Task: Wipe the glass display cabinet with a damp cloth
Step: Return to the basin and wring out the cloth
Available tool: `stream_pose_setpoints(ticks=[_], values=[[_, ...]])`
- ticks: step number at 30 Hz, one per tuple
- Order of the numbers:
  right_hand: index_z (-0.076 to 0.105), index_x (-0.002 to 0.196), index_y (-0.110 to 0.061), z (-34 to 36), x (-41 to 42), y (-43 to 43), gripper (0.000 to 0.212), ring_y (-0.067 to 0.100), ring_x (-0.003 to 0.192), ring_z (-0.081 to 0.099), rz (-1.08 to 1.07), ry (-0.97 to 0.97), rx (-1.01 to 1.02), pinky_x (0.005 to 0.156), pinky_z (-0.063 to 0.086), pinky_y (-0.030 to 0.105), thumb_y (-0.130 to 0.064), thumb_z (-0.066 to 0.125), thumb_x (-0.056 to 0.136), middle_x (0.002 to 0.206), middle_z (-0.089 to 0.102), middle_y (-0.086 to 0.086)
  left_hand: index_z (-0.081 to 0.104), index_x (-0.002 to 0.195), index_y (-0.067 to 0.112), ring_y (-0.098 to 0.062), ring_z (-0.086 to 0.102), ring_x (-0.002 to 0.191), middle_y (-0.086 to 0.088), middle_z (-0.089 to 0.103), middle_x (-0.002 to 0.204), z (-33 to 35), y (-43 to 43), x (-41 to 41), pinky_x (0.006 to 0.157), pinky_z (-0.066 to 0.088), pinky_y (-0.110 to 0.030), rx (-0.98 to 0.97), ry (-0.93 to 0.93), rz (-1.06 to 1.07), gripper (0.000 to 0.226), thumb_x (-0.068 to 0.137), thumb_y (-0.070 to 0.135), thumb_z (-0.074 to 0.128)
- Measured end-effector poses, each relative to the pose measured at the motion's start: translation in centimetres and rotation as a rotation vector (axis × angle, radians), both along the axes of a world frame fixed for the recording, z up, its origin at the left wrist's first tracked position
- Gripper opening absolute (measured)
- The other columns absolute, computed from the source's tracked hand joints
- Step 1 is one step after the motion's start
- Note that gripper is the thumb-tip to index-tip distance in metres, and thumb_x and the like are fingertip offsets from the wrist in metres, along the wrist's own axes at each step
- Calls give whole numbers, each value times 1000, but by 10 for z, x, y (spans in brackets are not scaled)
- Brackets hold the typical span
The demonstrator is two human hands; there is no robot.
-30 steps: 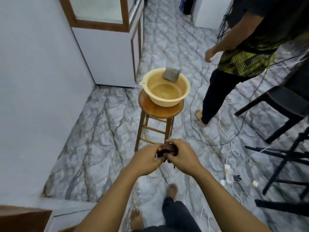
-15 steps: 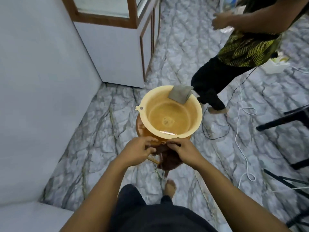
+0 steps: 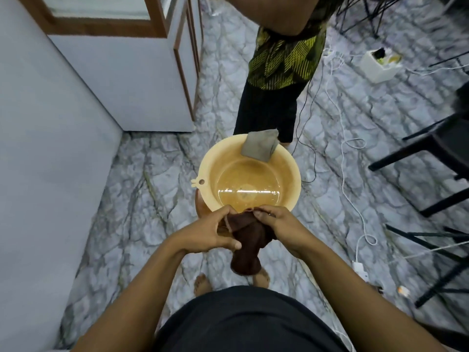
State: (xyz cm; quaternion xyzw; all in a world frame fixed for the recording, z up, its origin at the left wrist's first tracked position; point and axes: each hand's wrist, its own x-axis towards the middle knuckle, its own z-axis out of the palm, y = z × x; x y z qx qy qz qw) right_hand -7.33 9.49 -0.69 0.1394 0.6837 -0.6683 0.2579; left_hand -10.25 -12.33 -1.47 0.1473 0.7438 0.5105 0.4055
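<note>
Just above the near rim of the round yellow plastic basin (image 3: 203,171) of water, the left hand (image 3: 205,232) and right hand (image 3: 279,223) both grip a bunched dark brown cloth (image 3: 247,243), fingers curled around it. A wood-framed glass display cabinet (image 3: 142,29) stands well beyond.

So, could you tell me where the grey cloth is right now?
In the head view, the grey cloth drapes over the far rim of the yellow basin, just above centre.

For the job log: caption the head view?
Left hand and right hand grip a dark brown cloth beside a yellow plastic basin of water; a grey cloth drapes its far rim.
</note>
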Motion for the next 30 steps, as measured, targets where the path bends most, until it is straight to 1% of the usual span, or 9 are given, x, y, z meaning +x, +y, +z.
stream_pose_setpoints(ticks=[3, 7, 10, 12, 16, 19, 25, 28, 30], values=[[73, 109, -12, 1, -6, -2, 20, 15, 84, 69, -39, -9, -41, 64, 54, 22, -16, 54, 103, 90, 74, 2, 50, 114, 16, -24, 66, 107, -11, 67, 109, -7, 7, -4, 92, 57, -38, 6, -10, 66, 48, 79, 28, 80], [69, 111, -12, 4, -7, 3, 18, 20, 87, 71, 5, 22, -27, 66, 57, 25, -20, 68, 95, 97, 73, 5, 49, 123, 17, -14, 67, 105, 0, 69, 107, -8, 8, -3, 83, 54, -26, 102, -77, 137, 40, 90, 16, 72], [67, 121, -14, 4, -6, 5, 38, 17, 102, 71, 97, 60, 27, 82, 59, 27, -14, 79, 85, 109, 74, 4, 51, 130, 16, -11, 67, 110, -2, 68, 116, -5, 7, -2, 89, 55, -26, 128, -82, 158, 41, 93, 12, 68], [69, 120, -13, 4, -6, 4, 36, 18, 104, 70, 108, 73, 72, 87, 58, 29, -12, 79, 85, 110, 73, 5, 54, 130, 17, -14, 66, 115, -4, 69, 121, -3, 7, -3, 94, 55, -28, 148, -86, 178, 41, 92, 14, 69], [71, 109, -12, 4, -2, 6, 17, 19, 91, 71, 84, 71, 76, 71, 56, 26, -10, 70, 92, 97, 74, 3, 56, 131, 16, -14, 63, 121, -3, 67, 128, -2, 5, -3, 98, 54, -27, 213, -142, 171, 43, 91, 9, 69], [69, 112, -9, 7, 3, 9, 16, 19, 87, 72, 49, 18, -16, 65, 54, 23, -11, 63, 97, 95, 75, 4, 54, 137, 16, -14, 61, 125, -1, 64, 133, -2, 4, -3, 104, 51, -31, 154, -122, 18, 53, 89, 9, 73], [72, 111, -17, 4, 7, 11, 24, 25, 100, 73, -106, -48, -108, 83, 57, 36, -25, 51, 104, 109, 76, 9, 65, 120, 14, -25, 69, 99, -8, 70, 109, -5, 0, -1, 94, 54, -55, 74, -125, -64, 37, 85, 18, 77], [72, 110, -18, 2, 10, 17, 26, 22, 99, 74, -171, -53, -81, 85, 60, 37, -29, 49, 105, 107, 78, 6, 58, 132, 16, -14, 66, 115, 2, 68, 124, -3, -4, -2, 99, 54, -33, 100, -122, -32, 46, 89, 7, 72], [73, 107, -19, -2, 13, 23, 23, 20, 99, 73, -139, 1, 60, 88, 58, 35, -29, 52, 104, 104, 78, 3, 59, 124, 18, -15, 65, 119, 0, 69, 125, -2, -7, -8, 99, 53, -25, 80, -84, 65, 40, 89, 5, 72]])
